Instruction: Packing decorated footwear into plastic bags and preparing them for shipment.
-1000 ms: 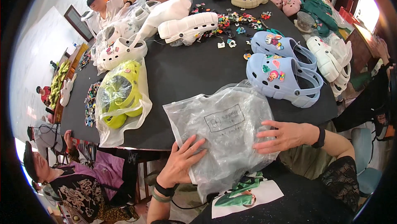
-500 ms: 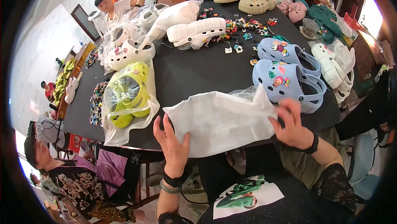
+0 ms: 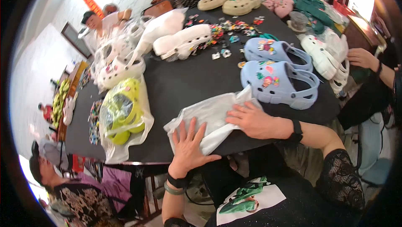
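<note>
A white plastic bag (image 3: 213,109) lies flat near the front edge of the dark table. My left hand (image 3: 188,149) rests on its left end, fingers spread. My right hand (image 3: 256,122) presses on its right part, fingers stretched out. Whether anything is inside the bag, I cannot tell. Just beyond my right hand stand light-blue clogs (image 3: 268,86) decorated with colourful charms. Lime-green clogs (image 3: 133,101) in a clear bag lie beyond my left hand, to the left.
White clogs (image 3: 119,72) and wrapped ones line the left side. Many small charms (image 3: 234,30) are scattered across the table (image 3: 180,80). Beige clogs (image 3: 240,4) are at the far side near a co-worker's hands. A person's hand (image 3: 362,58) is beside white clogs (image 3: 320,57) at right.
Both hands have come down from the bag's raised ends onto its surface. The bag is flatter. A person's hand has appeared at the right, and the view has shifted.
</note>
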`<act>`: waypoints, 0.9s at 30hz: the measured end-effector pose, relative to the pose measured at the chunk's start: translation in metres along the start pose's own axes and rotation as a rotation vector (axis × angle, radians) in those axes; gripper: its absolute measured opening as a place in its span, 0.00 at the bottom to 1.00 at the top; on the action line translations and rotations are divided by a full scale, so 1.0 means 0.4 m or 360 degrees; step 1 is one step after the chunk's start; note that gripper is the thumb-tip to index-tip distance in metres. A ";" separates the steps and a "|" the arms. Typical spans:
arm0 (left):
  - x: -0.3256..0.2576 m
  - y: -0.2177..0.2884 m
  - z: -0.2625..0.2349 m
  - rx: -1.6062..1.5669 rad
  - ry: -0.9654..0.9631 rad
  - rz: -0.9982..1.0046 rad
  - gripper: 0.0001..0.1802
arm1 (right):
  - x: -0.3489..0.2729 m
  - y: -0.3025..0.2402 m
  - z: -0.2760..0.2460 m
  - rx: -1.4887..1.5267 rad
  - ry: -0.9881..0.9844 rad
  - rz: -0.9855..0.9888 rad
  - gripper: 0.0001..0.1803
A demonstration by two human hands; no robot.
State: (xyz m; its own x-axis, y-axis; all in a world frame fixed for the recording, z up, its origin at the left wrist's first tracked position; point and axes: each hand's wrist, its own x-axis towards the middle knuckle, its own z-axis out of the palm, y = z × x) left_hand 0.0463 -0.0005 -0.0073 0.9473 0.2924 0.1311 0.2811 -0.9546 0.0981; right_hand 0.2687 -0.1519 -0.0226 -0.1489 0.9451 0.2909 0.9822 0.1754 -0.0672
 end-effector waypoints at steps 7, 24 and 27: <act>-0.017 0.032 0.085 -0.1890 0.0444 -0.0543 0.32 | 0.068 -0.147 -0.055 0.2528 0.0031 0.0620 0.25; 0.145 0.331 -0.092 -0.1751 -0.0443 0.0484 0.26 | -0.268 0.009 -0.214 0.1355 0.0637 0.0381 0.34; 0.206 0.390 -0.110 -0.1435 -0.0037 0.0581 0.18 | -0.377 0.041 -0.353 0.1106 0.0807 0.0516 0.18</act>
State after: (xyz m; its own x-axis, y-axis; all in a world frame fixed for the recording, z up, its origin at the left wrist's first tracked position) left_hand 0.1614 -0.1229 0.0622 0.9583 -0.0237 0.2847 -0.2447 -0.5823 0.7753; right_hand 0.3235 -0.3305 0.0670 0.3507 0.7718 0.5303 0.6530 0.2044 -0.7293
